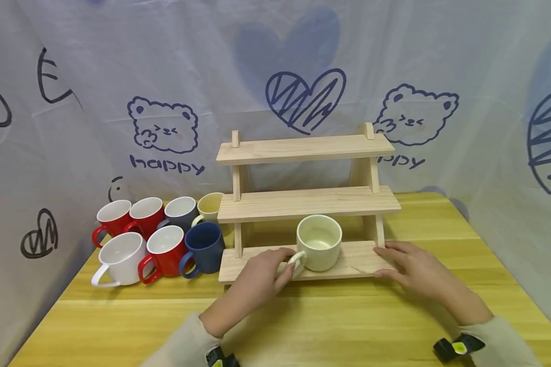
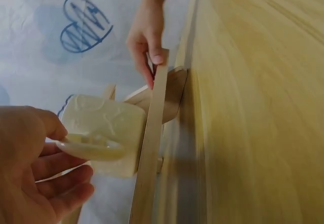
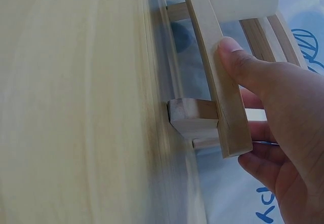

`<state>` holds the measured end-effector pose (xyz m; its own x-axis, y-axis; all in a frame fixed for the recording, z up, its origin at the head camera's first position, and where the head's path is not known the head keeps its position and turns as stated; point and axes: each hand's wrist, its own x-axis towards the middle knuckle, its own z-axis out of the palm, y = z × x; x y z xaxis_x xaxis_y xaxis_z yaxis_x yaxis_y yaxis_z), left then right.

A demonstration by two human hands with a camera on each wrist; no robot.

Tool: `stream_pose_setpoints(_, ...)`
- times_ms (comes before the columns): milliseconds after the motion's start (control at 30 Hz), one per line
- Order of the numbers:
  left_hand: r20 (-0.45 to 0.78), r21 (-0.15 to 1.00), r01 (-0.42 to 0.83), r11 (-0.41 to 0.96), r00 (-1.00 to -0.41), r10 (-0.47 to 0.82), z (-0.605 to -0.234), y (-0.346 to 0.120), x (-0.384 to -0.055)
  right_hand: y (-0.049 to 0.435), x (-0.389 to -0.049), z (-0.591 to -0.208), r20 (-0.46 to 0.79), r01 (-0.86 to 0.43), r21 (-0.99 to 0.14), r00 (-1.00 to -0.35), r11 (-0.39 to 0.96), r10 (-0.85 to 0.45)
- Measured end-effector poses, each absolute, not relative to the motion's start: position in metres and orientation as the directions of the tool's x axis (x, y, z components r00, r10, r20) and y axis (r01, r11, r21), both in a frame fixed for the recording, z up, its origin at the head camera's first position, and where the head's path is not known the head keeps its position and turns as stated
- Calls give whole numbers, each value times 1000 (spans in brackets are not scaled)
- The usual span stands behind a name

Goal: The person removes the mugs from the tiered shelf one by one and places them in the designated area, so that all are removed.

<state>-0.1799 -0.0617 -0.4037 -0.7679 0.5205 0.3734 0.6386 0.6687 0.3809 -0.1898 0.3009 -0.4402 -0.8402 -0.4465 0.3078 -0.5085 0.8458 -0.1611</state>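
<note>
A cream mug [image 1: 320,258] stands upright on the lowest board of a three-tier wooden shelf [image 1: 298,203], a little right of the board's middle. My left hand [image 1: 259,272] pinches the mug's handle, which points toward the front left. In the left wrist view, thumb and index finger lie at the handle [image 2: 93,149] while the other fingers curl loosely below. My right hand [image 1: 415,269] grips the right end of the same board. Its thumb [image 3: 234,49] presses on the board [image 3: 228,102], and its fingers wrap the end.
Left of the shelf, several mugs stand close together in two rows: red mugs [image 1: 166,255], a white mug [image 1: 127,264], a blue mug [image 1: 206,250], a grey mug [image 1: 181,216] and a yellow mug [image 1: 211,206]. A patterned curtain [image 1: 275,61] hangs behind the wooden table [image 1: 330,326].
</note>
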Motion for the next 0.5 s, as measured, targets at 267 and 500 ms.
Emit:
stream_pose_setpoints(267,227,738,441,511,-875,428,-405,-78,-186,300,-190,-440,303,-502,-158,-844,850,-442)
stream_pose_setpoints(500,89,904,238,355,-917,388,-401,-92,-187,301,-190,-441,297,-498,-158,-848,853,-440)
